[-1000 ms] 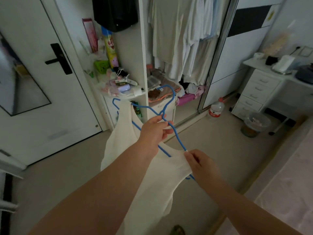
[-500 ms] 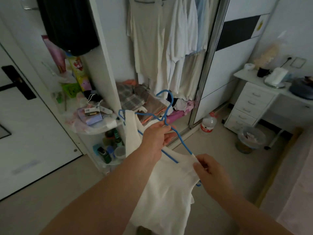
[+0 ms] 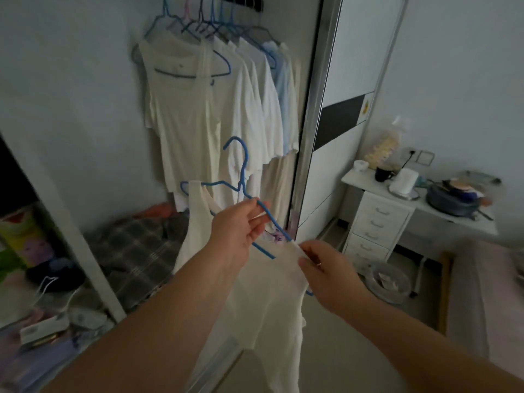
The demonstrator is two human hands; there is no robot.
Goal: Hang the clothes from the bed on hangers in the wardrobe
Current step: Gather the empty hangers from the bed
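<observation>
Your left hand (image 3: 241,231) gripping the blue hanger (image 3: 246,191), your right hand (image 3: 326,265) pinching the white tank top's (image 3: 263,302) strap, frame center.

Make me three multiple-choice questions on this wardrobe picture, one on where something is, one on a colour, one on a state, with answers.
1. Where are the shirts hanging?
A. On the rail inside the wardrobe
B. On the white drawer unit
C. On the floor

2. What colour is the hanger being held?
A. Pink
B. Blue
C. Black

3. What is the right hand doing?
A. Hanging empty
B. Pinching the white top on the hanger's arm
C. Pushing the sliding door

Answers: 1 A, their hangers hook over the rail up top. 2 B, its wire is blue. 3 B, its fingers nip the strap while the left hand grips the hanger.
</observation>
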